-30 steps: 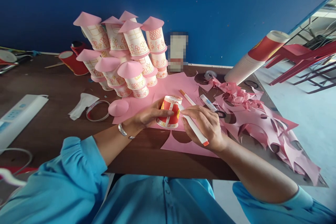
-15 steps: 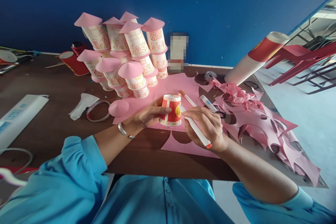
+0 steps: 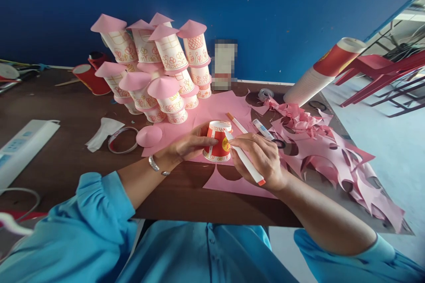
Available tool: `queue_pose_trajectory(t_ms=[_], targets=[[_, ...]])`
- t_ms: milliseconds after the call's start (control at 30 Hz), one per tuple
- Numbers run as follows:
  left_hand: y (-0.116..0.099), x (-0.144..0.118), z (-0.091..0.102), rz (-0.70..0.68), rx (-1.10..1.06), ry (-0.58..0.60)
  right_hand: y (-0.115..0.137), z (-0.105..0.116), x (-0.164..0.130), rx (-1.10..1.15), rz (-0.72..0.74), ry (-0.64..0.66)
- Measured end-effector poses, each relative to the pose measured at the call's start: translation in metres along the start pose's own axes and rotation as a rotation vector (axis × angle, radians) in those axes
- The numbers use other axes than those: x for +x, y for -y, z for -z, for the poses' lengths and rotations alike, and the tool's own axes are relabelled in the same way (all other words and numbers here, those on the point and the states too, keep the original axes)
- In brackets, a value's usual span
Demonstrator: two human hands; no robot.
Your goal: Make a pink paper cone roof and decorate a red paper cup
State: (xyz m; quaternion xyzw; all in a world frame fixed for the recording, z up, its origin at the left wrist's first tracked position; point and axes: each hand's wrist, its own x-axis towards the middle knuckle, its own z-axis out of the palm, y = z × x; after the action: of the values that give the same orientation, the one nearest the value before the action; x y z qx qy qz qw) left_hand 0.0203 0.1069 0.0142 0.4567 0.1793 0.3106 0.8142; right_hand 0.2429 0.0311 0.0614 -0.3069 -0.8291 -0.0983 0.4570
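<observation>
Cup [image 3: 219,143] upturned on pink paper [image 3: 212,112], held and being marked.
Left hand [image 3: 189,146] wraps its fingers round the red cup at the desk's [image 3: 66,159] near edge; right hand [image 3: 262,157] pinches a pen [image 3: 245,161], tip at the cup's side. It has no roof yet; one loose cone [image 3: 149,136] lies beside. Behind, a pile [image 3: 159,70] of roofed cups looks finished. What any cup holds cannot be told.

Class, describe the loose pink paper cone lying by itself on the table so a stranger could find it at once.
Start at the stack of cone-capped cups by the blue wall. Just below it lies the lone pink cone, beside the tape ring. Unlike the others, it caps no cup.
</observation>
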Motion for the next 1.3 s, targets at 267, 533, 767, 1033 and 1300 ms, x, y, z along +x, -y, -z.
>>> queue_pose_trajectory(t_ms=[267,533,767,1033,1300], targets=[[-0.001,-0.001,0.001,0.012,-0.014,-0.004,0.001,0.002,0.002,-0.004,0.011,0.021],[0.002,-0.003,0.007,0.026,-0.031,-0.019,0.001,0.001,0.002,0.012,0.001,0.021],[0.005,-0.003,0.013,0.016,-0.048,0.012,0.001,0.003,0.003,0.027,0.017,-0.014],[0.004,-0.004,0.012,0.027,-0.050,0.009,0.000,0.002,0.003,-0.007,0.023,-0.003],[0.000,-0.003,0.007,0.030,-0.052,0.000,0.000,0.001,0.003,0.002,0.019,-0.003]])
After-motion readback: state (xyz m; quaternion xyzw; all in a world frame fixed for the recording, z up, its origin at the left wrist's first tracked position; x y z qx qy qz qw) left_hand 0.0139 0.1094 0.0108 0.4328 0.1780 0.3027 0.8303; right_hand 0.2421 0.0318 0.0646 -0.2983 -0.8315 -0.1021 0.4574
